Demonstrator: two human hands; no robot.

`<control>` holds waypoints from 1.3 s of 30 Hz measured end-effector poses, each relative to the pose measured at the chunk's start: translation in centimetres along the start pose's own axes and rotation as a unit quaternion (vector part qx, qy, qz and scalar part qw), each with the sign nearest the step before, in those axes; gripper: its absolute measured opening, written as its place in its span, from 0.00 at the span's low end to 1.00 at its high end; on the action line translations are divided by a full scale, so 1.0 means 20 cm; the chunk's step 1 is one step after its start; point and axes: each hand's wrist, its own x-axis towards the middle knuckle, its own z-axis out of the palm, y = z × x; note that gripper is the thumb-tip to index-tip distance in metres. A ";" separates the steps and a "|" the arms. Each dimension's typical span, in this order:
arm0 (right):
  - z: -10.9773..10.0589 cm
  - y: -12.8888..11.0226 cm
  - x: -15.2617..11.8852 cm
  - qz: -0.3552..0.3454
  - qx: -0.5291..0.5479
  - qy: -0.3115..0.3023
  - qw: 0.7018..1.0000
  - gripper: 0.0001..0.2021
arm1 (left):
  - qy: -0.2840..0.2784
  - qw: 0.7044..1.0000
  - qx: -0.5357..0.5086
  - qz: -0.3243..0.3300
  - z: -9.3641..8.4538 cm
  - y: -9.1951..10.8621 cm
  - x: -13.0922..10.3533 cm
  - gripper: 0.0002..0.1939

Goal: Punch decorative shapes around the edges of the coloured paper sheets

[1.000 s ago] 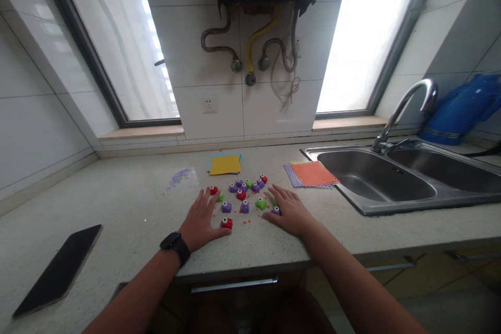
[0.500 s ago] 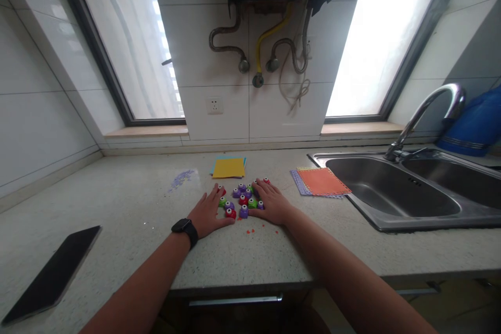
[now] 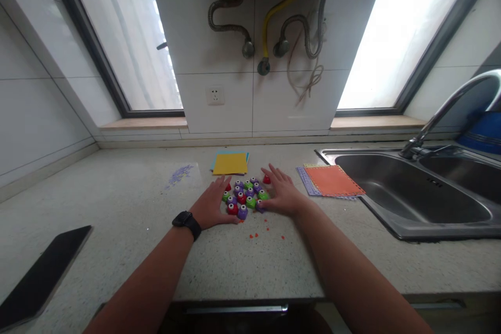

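A close cluster of small craft paper punches with white tops stands on the counter in front of me. Among them are a red punch (image 3: 241,198), a green punch (image 3: 250,202) and a purple punch (image 3: 242,212). My left hand (image 3: 211,206), with a black watch (image 3: 187,223) on its wrist, rests along the cluster's left side, fingers stretched and thumb out. On the other side, my right hand (image 3: 285,193) is spread, its thumb by a purple punch and its fingertips near another red punch (image 3: 266,179). Neither hand grips anything. Red paper bits (image 3: 256,235) lie in front.
Behind the cluster lies a stack of yellow paper (image 3: 230,163). Edge-punched orange paper (image 3: 334,181) sits by the steel sink (image 3: 415,188) on the right. Purple paper bits (image 3: 180,175) are at the left, and a black tablet-like slab (image 3: 47,266) lies nearer me.
My right hand has moved off the cluster to the right and spread its fingers, uncovering more punches. My left hand stays beside the cluster. The view has tilted down slightly.
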 end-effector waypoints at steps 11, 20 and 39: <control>0.12 -0.18 0.05 -0.096 0.024 -0.056 0.993 0.49 | -0.001 0.999 -0.038 0.028 0.00 0.03 0.04 0.57; 0.11 -0.17 0.07 -0.108 0.026 -0.046 0.993 0.46 | 0.018 0.999 -0.020 0.030 0.00 0.02 0.03 0.53; 0.07 0.02 0.08 0.024 0.221 0.078 0.972 0.26 | 0.092 0.985 0.136 -0.057 -0.13 -0.35 0.22 0.23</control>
